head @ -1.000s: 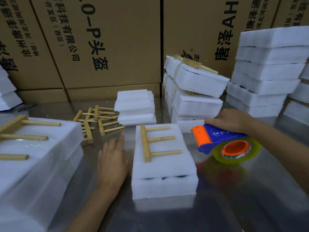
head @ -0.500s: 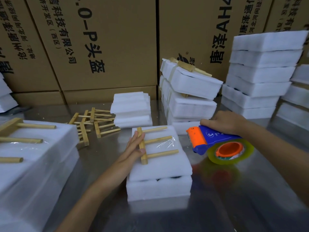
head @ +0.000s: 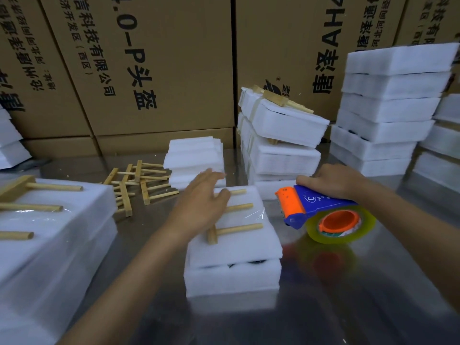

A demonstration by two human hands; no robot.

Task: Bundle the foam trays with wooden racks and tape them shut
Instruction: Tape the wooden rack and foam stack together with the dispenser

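Left hand (head: 201, 207) lying palm down on wooden rack (head: 234, 220) atop foam tray pair (head: 234, 260); fingers extended, blurred, not curling round anything. Rack dowels poking out just beyond fingertips, toward right hand. Clear tape strip (head: 256, 214) glinting on tray top beside rack. Right hand (head: 331, 180) gripping tape dispenser (head: 318, 210), fingers wrapping blue body; orange blade end just off tray's edge. Loose wooden racks (head: 134, 183) lying beyond left fingers on steel table (head: 348, 295). Taped bundles (head: 281, 140) sitting beyond right knuckles.
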